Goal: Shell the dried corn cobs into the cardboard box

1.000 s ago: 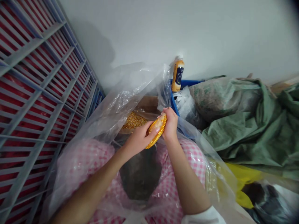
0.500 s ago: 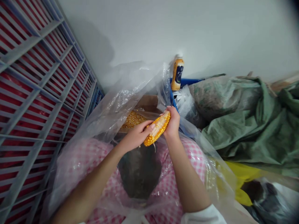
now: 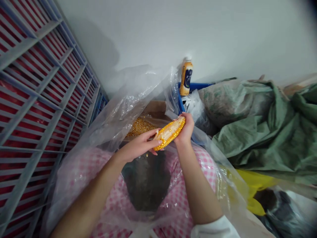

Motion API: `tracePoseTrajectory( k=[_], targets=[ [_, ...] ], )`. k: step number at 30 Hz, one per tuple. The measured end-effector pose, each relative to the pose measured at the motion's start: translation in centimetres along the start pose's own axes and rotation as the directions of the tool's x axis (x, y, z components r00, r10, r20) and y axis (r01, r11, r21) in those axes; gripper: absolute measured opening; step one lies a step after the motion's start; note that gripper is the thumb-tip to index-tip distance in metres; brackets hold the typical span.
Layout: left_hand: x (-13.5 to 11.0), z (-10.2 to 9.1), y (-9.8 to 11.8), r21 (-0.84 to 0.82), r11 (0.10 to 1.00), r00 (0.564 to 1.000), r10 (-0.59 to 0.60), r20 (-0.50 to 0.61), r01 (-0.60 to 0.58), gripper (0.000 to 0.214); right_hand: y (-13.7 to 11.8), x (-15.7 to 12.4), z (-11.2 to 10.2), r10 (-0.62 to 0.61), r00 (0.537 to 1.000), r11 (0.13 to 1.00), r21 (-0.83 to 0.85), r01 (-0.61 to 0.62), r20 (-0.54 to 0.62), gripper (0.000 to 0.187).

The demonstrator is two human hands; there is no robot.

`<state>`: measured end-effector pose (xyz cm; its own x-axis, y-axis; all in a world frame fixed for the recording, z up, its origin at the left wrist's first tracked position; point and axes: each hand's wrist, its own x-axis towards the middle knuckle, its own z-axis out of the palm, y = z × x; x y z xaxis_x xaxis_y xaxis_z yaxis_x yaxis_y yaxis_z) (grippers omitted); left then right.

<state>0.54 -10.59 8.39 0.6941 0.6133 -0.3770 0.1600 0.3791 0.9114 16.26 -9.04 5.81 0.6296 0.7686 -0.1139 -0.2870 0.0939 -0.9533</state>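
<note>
A yellow corn cob (image 3: 170, 132) is held slantwise between my two hands, a pale stripe stripped of kernels facing up. My right hand (image 3: 186, 129) wraps round its upper right end. At the lower left end, my left hand (image 3: 142, 144) grips it, thumb lying on the kernels and fingers underneath. A few loose kernels show just below the left hand. Beyond the hands, a heap of corn kernels (image 3: 141, 127) lies in a cardboard box (image 3: 156, 107) lined with clear plastic. The clear plastic sheet (image 3: 128, 96) also spreads over my pink checked clothing (image 3: 99, 172).
Slatted plastic crates (image 3: 47, 89) with red contents rise on the left. A juice bottle (image 3: 187, 77) stands by the wall at a blue bin's rim (image 3: 198, 85). Full sacks and a green tarp (image 3: 252, 138) lie to the right, with a yellow bag (image 3: 257, 185) below.
Both hands have shifted slightly right with the corn cob, and the cob lies a little flatter. The left thumb has moved to its lower edge, and kernels now show below that hand.
</note>
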Motion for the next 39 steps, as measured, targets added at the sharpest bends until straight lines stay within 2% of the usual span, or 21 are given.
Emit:
tracePoseTrajectory(
  k=[3, 7, 13, 21, 24, 26, 28, 31, 35, 37, 39],
  targets=[
    [0.2, 0.3, -0.2, 0.022, 0.997, 0.996, 0.075, -0.038, -0.075, 0.056, -0.3, -0.1, 0.1, 0.114, 0.989, 0.980, 0.174, -0.096, -0.097, 0.020],
    [0.5, 0.7, -0.8, 0.047, 0.995, 0.993, 0.089, -0.081, -0.085, 0.060, -0.8, -0.2, 0.1, 0.146, 0.983, 0.961, 0.253, -0.113, -0.113, 0.019],
    [0.9, 1.3, -1.9, 0.022, 0.987, 0.979, 0.160, -0.129, -0.159, 0.059, -0.9, 0.0, -0.2, 0.110, 0.986, 0.966, 0.245, -0.076, -0.128, 0.020],
    [1.0, 1.1, -2.1, -0.033, 0.988, 0.982, 0.148, -0.120, -0.153, 0.055, -0.3, 0.1, -0.4, 0.025, 0.991, 0.989, 0.146, -0.006, -0.129, 0.021],
    [1.3, 0.6, -1.9, -0.105, 0.985, 0.988, 0.126, -0.089, -0.135, 0.055, -0.1, -0.3, -0.1, 0.072, 0.994, 0.985, 0.159, -0.058, -0.085, 0.020],
    [1.9, 0.4, -2.0, -0.182, 0.977, 0.990, 0.095, -0.101, -0.112, 0.048, 0.2, -0.8, 0.2, 0.104, 0.995, 0.984, 0.146, -0.104, 0.009, 0.021],
    [2.5, 0.5, -2.3, -0.267, 0.961, 0.990, 0.031, -0.136, -0.067, 0.052, 0.5, -1.4, 0.6, 0.106, 0.987, 0.991, 0.072, -0.115, 0.119, 0.023],
    [3.1, 1.0, -2.9, -0.345, 0.938, 0.987, -0.072, -0.145, 0.018, 0.056, 1.0, -2.0, 1.1, 0.027, 0.976, 0.990, -0.138, 0.004, 0.218, 0.025],
    [3.0, 1.3, -2.9, -0.428, 0.901, 0.985, -0.130, -0.117, 0.068, 0.058, 0.6, -2.0, 0.9, -0.096, 0.962, 0.904, -0.383, 0.192, 0.257, 0.033],
    [2.8, 0.9, -2.4, -0.463, 0.884, 0.983, -0.131, -0.126, 0.058, 0.058, -0.2, -1.9, 0.4, -0.134, 0.938, 0.853, -0.444, 0.273, 0.320, 0.034],
    [2.4, 0.3, -1.8, -0.462, 0.886, 0.979, -0.123, -0.163, 0.034, 0.056, -1.3, -2.0, -0.3, -0.166, 0.894, 0.800, -0.473, 0.368, 0.416, 0.031]
  ],
)
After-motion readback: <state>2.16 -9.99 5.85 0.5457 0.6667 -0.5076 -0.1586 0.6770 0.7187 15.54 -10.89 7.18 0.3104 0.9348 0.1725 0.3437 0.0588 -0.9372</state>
